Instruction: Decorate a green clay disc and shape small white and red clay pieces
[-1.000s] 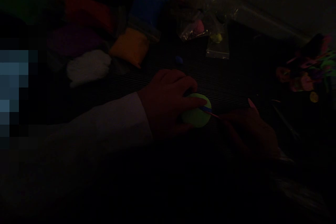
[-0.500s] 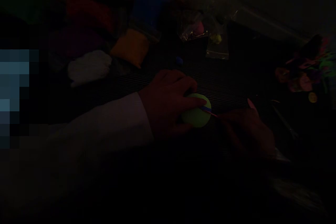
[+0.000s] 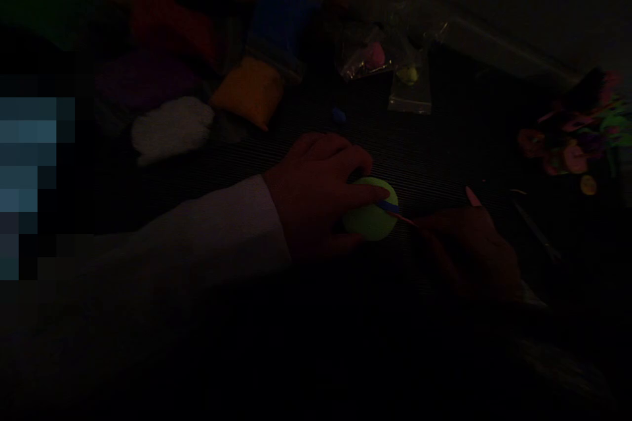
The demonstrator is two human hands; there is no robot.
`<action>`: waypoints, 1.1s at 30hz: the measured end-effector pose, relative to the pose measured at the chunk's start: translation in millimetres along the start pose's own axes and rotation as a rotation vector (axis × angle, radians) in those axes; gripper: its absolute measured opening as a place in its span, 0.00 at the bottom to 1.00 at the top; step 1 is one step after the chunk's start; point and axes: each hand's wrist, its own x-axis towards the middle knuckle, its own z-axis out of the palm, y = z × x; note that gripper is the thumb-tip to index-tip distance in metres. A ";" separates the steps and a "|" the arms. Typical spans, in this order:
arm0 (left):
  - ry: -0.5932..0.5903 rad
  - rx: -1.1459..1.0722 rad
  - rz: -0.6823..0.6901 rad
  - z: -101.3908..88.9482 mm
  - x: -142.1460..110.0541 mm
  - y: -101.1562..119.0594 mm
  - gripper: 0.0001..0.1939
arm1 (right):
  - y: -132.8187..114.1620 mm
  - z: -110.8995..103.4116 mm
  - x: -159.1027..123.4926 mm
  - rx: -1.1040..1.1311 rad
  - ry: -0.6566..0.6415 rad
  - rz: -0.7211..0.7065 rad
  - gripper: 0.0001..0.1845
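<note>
The view is very dark. My left hand (image 3: pixel 326 191) is closed around a light green ball (image 3: pixel 368 220), with the thumb across its upper side. A narrow blue strip (image 3: pixel 388 206) lies on the ball beside the thumb tip. From the right, my right hand (image 3: pixel 469 250) grips a thin pink modelling tool (image 3: pixel 405 219). The tool's slender tip reaches the ball's edge at the blue strip; its flat pink end shows above the knuckles. The fingers of my right hand are mostly lost in shadow.
Bags of coloured clay lie at the back left, among them orange (image 3: pixel 249 92), white (image 3: pixel 172 128) and red (image 3: pixel 172 26). A small blue lump (image 3: pixel 338 115) sits beyond my left hand. Small clear bags (image 3: pixel 409 89) lie behind. Colourful pieces (image 3: pixel 575 154) are heaped at right.
My right hand and the tool have shifted slightly right, with the tip now nearer the ball's edge. More of the blue strip shows. My left hand still holds the ball.
</note>
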 end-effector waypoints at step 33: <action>-0.041 0.032 -0.036 3.1 2.2 -0.8 0.37 | -1.6 2.9 1.1 0.120 0.080 0.079 0.09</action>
